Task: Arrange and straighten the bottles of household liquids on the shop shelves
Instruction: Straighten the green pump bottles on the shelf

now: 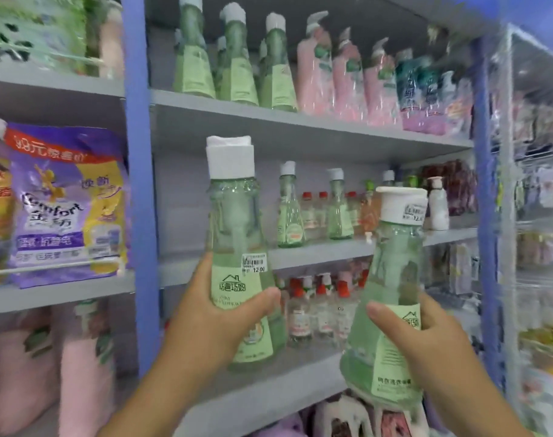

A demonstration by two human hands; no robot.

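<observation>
My left hand (206,313) grips a tall green bottle (237,234) with a white cap and a price sticker, held upright in front of the middle shelf. In my right hand (426,335) is a second green bottle (392,279) of the same kind, tilted slightly with its cap leaning right. Two more green bottles (289,212) stand spaced apart on the middle shelf (316,250) behind. On the top shelf (269,111) three green bottles (237,61) stand in a row.
Pink pump bottles (332,77) and teal pouches fill the top shelf's right side. Small red-capped bottles (313,307) stand on the lower shelf. A purple Comfort refill bag (67,200) sits in the left bay, beyond a blue upright post (141,184). A wire rack (533,184) stands at right.
</observation>
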